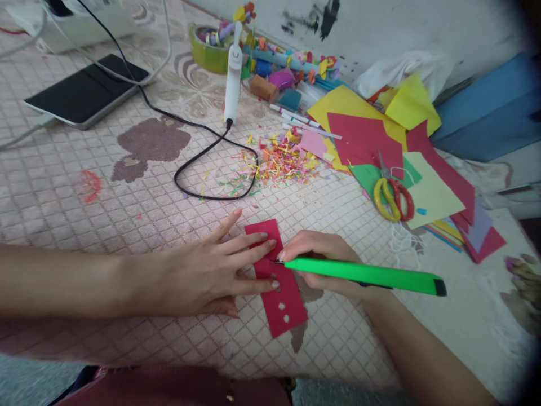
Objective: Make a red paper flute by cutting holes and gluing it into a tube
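A strip of red paper with several small punched holes lies on the quilted cloth in front of me. My left hand lies flat on it, fingers spread, pressing its left side down. My right hand is closed round a green utility knife. The blade tip touches the red strip near its middle, just beside my left fingertips.
Yellow-and-red scissors lie on a heap of coloured paper sheets at the right. Paper scraps, a white glue gun with black cable, a green bowl and a dark tablet lie beyond.
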Demonstrator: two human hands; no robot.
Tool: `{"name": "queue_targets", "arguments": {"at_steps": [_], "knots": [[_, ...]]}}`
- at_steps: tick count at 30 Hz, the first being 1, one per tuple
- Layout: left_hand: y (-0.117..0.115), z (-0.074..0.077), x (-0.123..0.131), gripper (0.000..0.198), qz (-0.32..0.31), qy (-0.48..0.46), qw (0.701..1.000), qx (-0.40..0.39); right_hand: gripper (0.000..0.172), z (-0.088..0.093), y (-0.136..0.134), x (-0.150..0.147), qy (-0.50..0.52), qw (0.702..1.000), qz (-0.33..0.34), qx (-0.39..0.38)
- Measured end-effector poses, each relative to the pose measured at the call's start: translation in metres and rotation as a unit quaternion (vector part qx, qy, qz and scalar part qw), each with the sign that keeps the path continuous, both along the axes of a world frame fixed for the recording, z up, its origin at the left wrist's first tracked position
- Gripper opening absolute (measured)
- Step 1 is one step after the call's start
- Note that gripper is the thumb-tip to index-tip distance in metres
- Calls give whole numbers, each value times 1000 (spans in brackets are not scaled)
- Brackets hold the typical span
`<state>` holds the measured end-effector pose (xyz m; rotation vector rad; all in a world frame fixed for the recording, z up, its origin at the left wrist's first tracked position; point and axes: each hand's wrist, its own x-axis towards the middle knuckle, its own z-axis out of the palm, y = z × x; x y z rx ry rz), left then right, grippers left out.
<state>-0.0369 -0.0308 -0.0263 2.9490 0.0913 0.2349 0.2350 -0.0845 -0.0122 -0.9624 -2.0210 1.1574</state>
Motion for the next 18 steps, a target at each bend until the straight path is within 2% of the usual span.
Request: {"name": "queue_targets", "arguments": {"at_steps": [3,7,13,18], "knots": [[4,0,-1,64,-20,-3,1000,-11,25,0,0,0,7,1000,-1,-5],[6,3,0,62,-16,14,1000,-23,30,0,0,2,13,1000,1,-10],[2,3,2,67,-8,10,1000,21,27,0,0,2,9,1000,2,-7],[0,4,3,62,2,8,999,32,27,0,0,1,8,1000,4,-11]]}}
